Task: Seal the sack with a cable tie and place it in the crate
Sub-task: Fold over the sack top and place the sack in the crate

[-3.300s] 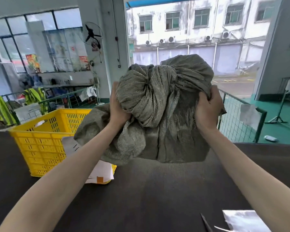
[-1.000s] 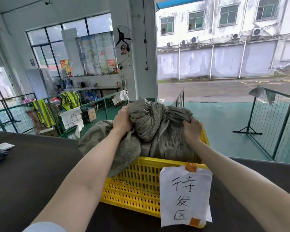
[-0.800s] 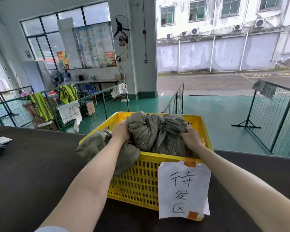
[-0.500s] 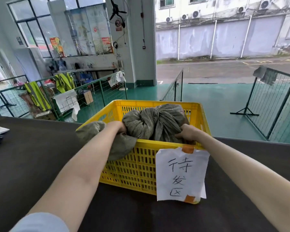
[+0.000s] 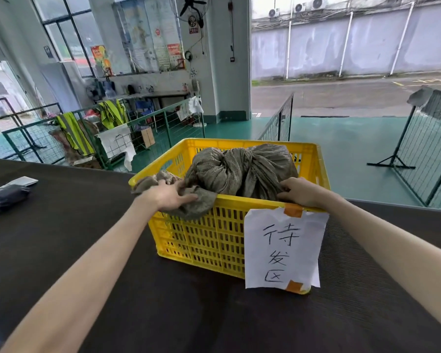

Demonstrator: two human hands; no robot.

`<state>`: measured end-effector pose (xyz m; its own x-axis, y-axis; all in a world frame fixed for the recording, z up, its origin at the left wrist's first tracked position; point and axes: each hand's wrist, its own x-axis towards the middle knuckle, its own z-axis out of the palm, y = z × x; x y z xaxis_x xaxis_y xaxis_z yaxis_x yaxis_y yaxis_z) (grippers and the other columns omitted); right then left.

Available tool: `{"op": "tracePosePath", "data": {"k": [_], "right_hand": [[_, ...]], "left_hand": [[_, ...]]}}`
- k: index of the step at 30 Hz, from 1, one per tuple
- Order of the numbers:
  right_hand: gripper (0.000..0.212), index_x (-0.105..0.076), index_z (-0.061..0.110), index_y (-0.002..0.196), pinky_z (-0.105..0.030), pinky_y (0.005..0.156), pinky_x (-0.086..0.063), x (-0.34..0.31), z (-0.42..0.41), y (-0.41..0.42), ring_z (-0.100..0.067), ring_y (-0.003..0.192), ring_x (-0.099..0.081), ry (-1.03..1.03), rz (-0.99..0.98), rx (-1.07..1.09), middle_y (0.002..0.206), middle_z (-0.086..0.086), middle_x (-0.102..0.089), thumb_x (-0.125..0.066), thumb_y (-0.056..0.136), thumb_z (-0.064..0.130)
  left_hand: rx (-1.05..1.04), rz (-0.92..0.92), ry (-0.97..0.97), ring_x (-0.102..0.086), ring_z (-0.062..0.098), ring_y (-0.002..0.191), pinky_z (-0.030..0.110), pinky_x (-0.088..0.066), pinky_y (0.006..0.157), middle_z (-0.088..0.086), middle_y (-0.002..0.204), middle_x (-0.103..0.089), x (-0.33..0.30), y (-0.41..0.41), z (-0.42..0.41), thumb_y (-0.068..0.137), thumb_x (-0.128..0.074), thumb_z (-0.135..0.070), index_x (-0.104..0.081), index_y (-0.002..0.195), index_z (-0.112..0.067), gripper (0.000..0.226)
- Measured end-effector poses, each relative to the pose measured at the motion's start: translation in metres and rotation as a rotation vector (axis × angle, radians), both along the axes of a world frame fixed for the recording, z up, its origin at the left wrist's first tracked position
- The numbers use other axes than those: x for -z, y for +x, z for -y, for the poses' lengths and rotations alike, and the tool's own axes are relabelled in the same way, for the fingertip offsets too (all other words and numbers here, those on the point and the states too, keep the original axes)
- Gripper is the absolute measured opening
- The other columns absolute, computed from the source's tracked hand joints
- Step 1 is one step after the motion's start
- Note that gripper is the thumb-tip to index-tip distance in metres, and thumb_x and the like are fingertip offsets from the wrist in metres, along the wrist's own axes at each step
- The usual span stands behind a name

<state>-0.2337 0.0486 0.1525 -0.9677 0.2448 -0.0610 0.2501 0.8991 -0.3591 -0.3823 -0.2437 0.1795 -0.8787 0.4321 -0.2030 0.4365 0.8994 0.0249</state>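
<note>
A dark table surface fills the lower part of the view and carries a yellow slotted plastic crate, the landmark for all positions below. Inside the crate sits a grey-green woven sack; its gathered neck is bunched at the top, rising above the crate's rim, and one loose corner of the fabric drapes outward over the near-left rim. No cable tie can be made out on the gathered neck. A white paper label with three handwritten black characters hangs on the crate's near wall, towards its right end, fixed by orange tape at top and bottom. On the table well to the left of the crate lies a dark, flat bundle with a pale sheet on top. Beyond the crate, on the green floor, stand wire-mesh barriers, some hung with yellow safety vests. The left hand rests at the crate's near-left corner, fingers spread flat on the draped corner of the sack, pressing rather than gripping. The right hand lies at the near rim, just above the label, fingers curled against the sack's right side; whether they pinch the fabric cannot be told.
</note>
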Motion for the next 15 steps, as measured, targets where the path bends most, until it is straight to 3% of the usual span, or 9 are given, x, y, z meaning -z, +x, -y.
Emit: {"op": "tracePosePath", "data": {"k": [4, 9, 11, 15], "right_hand": [[0.025, -0.054, 0.015, 0.07, -0.027, 0.053, -0.036, 0.003, -0.001, 0.0, -0.019, 0.064, -0.052, -0.006, -0.024, -0.012, 0.07, -0.003, -0.058, -0.055, 0.093, 0.025], [0.03, -0.049, 0.019, 0.064, -0.027, 0.053, -0.033, 0.004, -0.004, 0.0, -0.021, 0.067, -0.052, 0.008, -0.038, -0.012, 0.067, -0.001, -0.054, -0.055, 0.093, 0.024], [0.03, -0.049, 0.02, 0.064, -0.027, 0.053, -0.033, 0.003, -0.003, 0.001, -0.022, 0.068, -0.051, 0.007, -0.039, -0.007, 0.067, -0.001, -0.053, -0.054, 0.093, 0.024], [0.03, -0.048, 0.021, 0.064, -0.027, 0.053, -0.033, 0.004, -0.004, -0.002, -0.019, 0.065, -0.05, 0.004, -0.043, -0.011, 0.066, 0.001, -0.053, -0.054, 0.093, 0.023]], "left_hand": [[0.008, -0.069, 0.248, -0.04, 0.046, 0.126, 0.045, -0.041, 0.099, 0.022, 0.149, -0.012, 0.013, 0.012, -0.01, 0.092, -0.049, -0.048, -0.03, 0.144, -0.024, 0.06], [0.139, -0.055, 0.147, -0.053, 0.029, 0.103, 0.037, -0.046, 0.086, 0.013, 0.121, -0.055, -0.014, -0.008, -0.015, 0.087, -0.063, -0.028, -0.063, 0.114, -0.01, 0.032], [0.167, -0.051, 0.185, -0.056, 0.026, 0.1, 0.031, -0.043, 0.08, 0.01, 0.113, -0.064, -0.029, -0.017, -0.017, 0.087, -0.064, -0.02, -0.069, 0.107, -0.01, 0.023], [0.063, -0.24, 0.396, -0.059, 0.035, 0.104, 0.038, -0.045, 0.087, 0.018, 0.114, -0.066, -0.037, -0.038, -0.034, 0.088, -0.059, -0.012, -0.068, 0.105, -0.009, 0.02]]}}
